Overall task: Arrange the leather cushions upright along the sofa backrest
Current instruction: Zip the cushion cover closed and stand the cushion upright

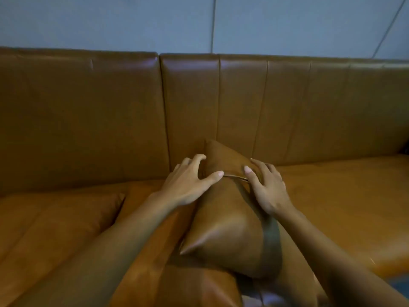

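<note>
A tan leather cushion [223,224] lies tilted on the sofa seat, one corner pointing at the backrest [243,107] and another corner toward me. My left hand [190,182] grips its upper left edge, fingers curled over the seam. My right hand [267,187] presses on its upper right side, thumb at the seam. A second tan cushion [59,224] lies flat on the seat at the left, its far corner close to my left forearm. More tan leather [199,289] shows under the held cushion at the bottom; whether it is another cushion I cannot tell.
The sofa seat [336,196] stretches to the right of the held cushion. Behind the backrest is a grey panelled wall [132,21]. A dark object [406,149] peeks in at the right edge.
</note>
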The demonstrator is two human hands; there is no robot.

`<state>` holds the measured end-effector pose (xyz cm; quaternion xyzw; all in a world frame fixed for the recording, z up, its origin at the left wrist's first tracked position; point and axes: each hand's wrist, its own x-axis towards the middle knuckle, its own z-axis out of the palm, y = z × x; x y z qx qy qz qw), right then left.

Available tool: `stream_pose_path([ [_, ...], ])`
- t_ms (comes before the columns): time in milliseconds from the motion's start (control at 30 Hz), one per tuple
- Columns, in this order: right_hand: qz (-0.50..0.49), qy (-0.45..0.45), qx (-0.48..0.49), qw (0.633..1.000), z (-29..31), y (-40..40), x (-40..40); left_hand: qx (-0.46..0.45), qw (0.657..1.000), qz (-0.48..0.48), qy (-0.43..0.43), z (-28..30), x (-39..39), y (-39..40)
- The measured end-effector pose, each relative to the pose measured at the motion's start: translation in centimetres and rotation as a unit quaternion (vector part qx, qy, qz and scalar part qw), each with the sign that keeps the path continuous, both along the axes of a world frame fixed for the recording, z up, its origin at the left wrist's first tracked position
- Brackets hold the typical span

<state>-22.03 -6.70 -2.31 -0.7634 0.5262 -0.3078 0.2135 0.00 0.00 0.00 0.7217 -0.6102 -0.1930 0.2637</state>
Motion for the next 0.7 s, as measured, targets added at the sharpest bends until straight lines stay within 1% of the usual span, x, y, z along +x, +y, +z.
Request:
stream_pose_path([
  [100,-0.003,0.004,0.01,1.0,-1.0,-1.2,-0.1,0.06,0.998,0.014,0.027,-1.0,-0.3,-1.9],
  [200,0.004,-0.016,0.02,1.0,-2.1,-1.5,-0.1,0.134,0.984,0.047,0.108,-1.4,-0.6,-2.8],
  [233,0.005,-0.019,0.02,1.0,-2.3,-1.6,-0.1,0.16,0.972,0.07,0.158,-1.5,-0.9,-3.1],
  [300,0.013,-0.02,0.022,0.999,-2.3,-1.8,-0.1,0.228,0.935,0.097,0.253,-1.2,-1.5,-3.5],
  [333,0.021,-0.017,0.023,0.999,-2.3,-1.8,-0.3,0.253,0.919,0.095,0.288,-1.1,-1.9,-3.7],
  [367,0.032,-0.015,0.025,0.999,-2.4,-1.8,-0.6,0.262,0.913,0.089,0.301,-1.0,-2.3,-3.9],
  [400,0.046,-0.015,0.029,0.998,-2.6,-1.7,-1.1,0.259,0.914,0.086,0.3,-1.0,-2.6,-4.1],
  [467,0.069,-0.021,0.034,0.997,-2.9,-1.5,-2.3,0.233,0.93,0.096,0.266,-0.9,-3.2,-4.4],
  [533,0.075,-0.046,0.021,0.996,-3.0,-1.5,-3.2,0.212,0.943,0.102,0.237,-0.7,-3.8,-4.9],
  [633,0.046,-0.087,-0.038,0.994,-2.9,-1.8,-3.8,0.193,0.957,0.076,0.202,0.7,-4.8,-6.3],
  [700,-0.001,-0.116,-0.103,0.988,-3.0,-2.3,-4.2,0.185,0.967,0.032,0.17,2.5,-5.5,-7.8],
])
